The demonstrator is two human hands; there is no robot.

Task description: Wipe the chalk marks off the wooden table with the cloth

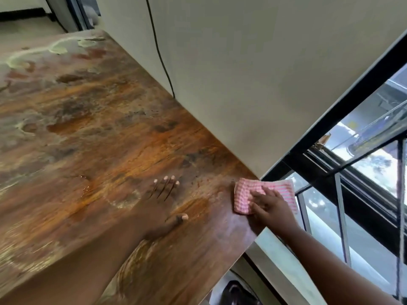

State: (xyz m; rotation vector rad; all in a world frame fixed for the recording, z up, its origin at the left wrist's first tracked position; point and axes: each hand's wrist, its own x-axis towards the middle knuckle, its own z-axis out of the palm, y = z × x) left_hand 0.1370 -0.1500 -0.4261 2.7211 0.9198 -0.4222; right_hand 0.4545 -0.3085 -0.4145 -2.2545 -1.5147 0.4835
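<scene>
Forearms fill the near edge of the view, both reaching out over the wooden table (pixel 136 137). Left hand (pixel 161 202) lies flat, palm down, fingers together and thumb out to the side, holding nothing; it looks like a brace. Right hand (pixel 267 206) presses down with spread fingers on a pink checked cloth (pixel 244 194), at the table's right corner where the wall (pixel 242 73) meets the window frame (pixel 330 119). Part of the cloth seems to overhang the table's right edge; motion blur makes that hard to settle.

Key relation: the heavy chalk marks (pixel 59 46) lie at the far left end, well apart from the cloth, so remaining work runs leftward and away from the right hand. Paler smears sit between: one patch (pixel 124 200) just left of the braced hand, more along the near left edge. Boards run long from the cloth corner toward those far marks.

Judgement: the right hand is the wiping hand. The left hand lies directly between the cloth and the nearest smear, so it must lift or shift first. A black cable (pixel 161 58) hangs down the wall, clear of the surface.
</scene>
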